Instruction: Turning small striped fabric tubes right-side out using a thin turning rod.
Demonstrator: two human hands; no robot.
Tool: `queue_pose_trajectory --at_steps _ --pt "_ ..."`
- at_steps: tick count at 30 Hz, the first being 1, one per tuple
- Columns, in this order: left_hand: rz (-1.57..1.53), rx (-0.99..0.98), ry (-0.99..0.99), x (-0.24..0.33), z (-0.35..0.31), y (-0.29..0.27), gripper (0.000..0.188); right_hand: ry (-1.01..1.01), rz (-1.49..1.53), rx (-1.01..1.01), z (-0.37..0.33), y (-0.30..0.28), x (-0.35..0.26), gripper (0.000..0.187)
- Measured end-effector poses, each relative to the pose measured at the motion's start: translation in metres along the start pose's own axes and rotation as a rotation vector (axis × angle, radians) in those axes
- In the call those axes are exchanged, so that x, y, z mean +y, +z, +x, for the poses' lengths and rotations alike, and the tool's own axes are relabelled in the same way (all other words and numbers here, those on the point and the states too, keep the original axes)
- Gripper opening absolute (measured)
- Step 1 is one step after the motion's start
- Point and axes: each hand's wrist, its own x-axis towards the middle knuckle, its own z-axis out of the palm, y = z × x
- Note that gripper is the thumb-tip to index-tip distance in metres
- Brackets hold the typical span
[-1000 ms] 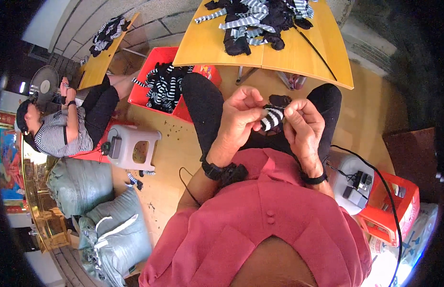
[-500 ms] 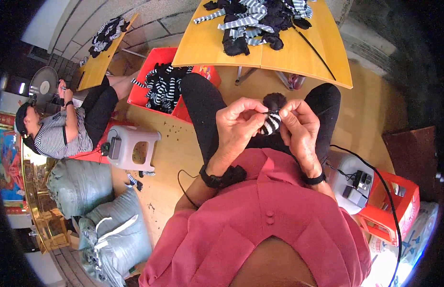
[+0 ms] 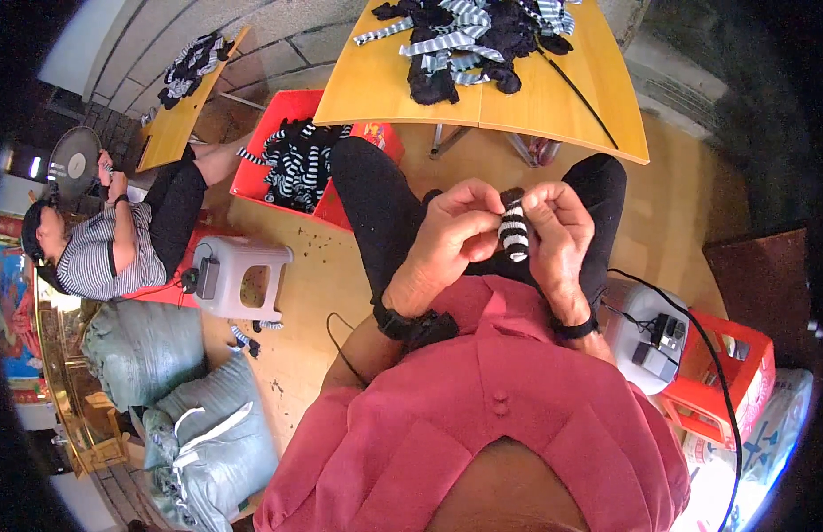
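In front of my chest, between my knees, I have a small knitted tube (image 3: pixel 513 238) with black and white bands. Its dark end points up and away; its rounded white tip hangs toward me. My right hand (image 3: pixel 558 232) pinches the piece from the right with thumb and fingers. Thumb and forefinger of my left hand (image 3: pixel 451 232) close on its upper left edge, near the dark end. Loose dark fabric pieces and grey-striped strips (image 3: pixel 451 40) lie heaped on the yellow table (image 3: pixel 376 93) beyond. Black-and-white knitted pieces (image 3: pixel 298 168) fill a red bin (image 3: pixel 250 177) at the far left.
At left, another person (image 3: pixel 114 235) sits near a second yellow table (image 3: pixel 183 120). A grey stool (image 3: pixel 239 275) and stuffed green sacks (image 3: pixel 221 434) stand on the left. A black cable (image 3: pixel 717 363) runs past a red crate (image 3: pixel 722 355) and a grey stool (image 3: pixel 638 324) at right.
The knitted tube has turned more upright, its striped part now hanging toward me and less of the dark end showing. My left hand has shifted slightly right.
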Motion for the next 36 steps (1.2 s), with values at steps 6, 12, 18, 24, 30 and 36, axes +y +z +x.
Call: queue_pose_trajectory --at_steps 6,12,18,24,30,36 --pt "0.411 0.194 0.446 -0.005 -0.003 0.003 0.009 0.040 0.061 -0.147 0.001 -0.003 -0.009 0.007" --pt "0.576 0.294 0.614 -0.002 -0.007 0.017 0.005 0.001 0.068 -0.153 -0.001 -0.004 -0.009 0.008" --pt "0.753 0.290 0.761 -0.006 -0.004 0.016 0.006 0.135 -0.124 -0.233 0.000 -0.003 -0.013 0.006" --pt "0.144 0.096 0.285 -0.003 0.007 0.006 0.023 0.003 -0.132 -0.078 0.002 -0.001 -0.003 0.004" --pt "0.298 -0.139 0.218 -0.009 0.006 -0.002 0.019 0.002 -0.075 -0.067 0.007 -0.006 0.000 0.006" --pt "0.319 0.212 0.293 -0.002 0.010 -0.004 0.016 0.082 0.074 -0.094 0.003 -0.003 -0.008 0.007"
